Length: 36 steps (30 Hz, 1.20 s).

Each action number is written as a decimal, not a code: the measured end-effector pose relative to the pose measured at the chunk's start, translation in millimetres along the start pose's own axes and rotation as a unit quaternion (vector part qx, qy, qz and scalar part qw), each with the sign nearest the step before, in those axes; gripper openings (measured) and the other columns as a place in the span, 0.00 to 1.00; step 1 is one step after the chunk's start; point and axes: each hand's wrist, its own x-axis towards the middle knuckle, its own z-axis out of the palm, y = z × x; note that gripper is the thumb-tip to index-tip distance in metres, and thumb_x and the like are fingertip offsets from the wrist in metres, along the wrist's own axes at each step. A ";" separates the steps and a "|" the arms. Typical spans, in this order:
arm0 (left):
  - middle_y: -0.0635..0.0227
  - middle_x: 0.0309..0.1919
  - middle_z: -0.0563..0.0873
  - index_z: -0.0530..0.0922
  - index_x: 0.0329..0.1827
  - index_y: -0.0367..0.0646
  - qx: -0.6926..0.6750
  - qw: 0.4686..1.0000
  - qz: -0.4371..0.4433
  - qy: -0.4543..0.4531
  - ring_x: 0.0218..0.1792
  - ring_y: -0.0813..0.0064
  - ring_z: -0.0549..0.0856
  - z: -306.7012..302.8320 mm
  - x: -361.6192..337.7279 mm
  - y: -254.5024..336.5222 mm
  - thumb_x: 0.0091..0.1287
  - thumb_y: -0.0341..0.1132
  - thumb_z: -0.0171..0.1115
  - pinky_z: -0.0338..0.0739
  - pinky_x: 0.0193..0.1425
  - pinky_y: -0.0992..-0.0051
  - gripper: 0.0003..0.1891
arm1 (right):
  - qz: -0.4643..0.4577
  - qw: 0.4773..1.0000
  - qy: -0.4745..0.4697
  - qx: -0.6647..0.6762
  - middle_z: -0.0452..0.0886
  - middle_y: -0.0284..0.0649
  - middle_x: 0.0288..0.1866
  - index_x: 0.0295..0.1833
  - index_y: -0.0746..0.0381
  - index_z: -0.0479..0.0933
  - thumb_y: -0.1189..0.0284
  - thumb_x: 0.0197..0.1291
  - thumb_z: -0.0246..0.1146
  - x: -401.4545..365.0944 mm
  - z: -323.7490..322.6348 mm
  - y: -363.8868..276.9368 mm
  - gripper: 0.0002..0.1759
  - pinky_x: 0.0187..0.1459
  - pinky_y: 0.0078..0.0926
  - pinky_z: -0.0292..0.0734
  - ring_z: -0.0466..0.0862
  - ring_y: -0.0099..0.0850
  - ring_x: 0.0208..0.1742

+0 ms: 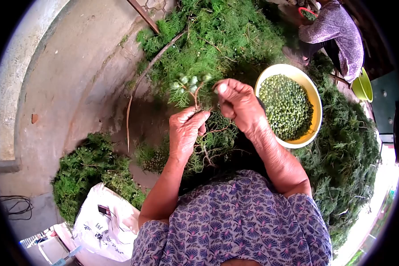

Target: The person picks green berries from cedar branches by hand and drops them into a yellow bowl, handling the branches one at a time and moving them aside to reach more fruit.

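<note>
My left hand (188, 129) pinches the stem of a small evergreen sprig (195, 91), with several round pale-green cones at its tip. Just right of the sprig is my right hand (240, 103), thumb and fingers pressed together. What it holds, if anything, is hidden. Close beside my right wrist, a yellow basin (316, 102) holds a heap of small green cones (286, 104). Below my hands lie loose twigs and cut foliage (219, 137).
A large pile of evergreen branches (217, 40) lies ahead, another pile (341, 155) to the right, and a smaller one (91, 168) at left. A white sack (108, 224) lies at lower left. A person (334, 35) crouches at upper right, near a green basin (362, 86).
</note>
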 end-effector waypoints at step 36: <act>0.68 0.29 0.85 0.82 0.36 0.38 -0.199 0.972 0.074 0.103 0.29 0.77 0.82 12.4 11.2 17.3 0.58 0.25 0.65 0.77 0.37 0.77 0.04 | -0.291 0.884 0.068 -0.359 0.76 0.35 0.33 0.43 0.68 0.78 0.75 0.62 0.59 1.3 8.1 -24.2 0.08 0.33 0.15 0.74 0.77 0.20 0.31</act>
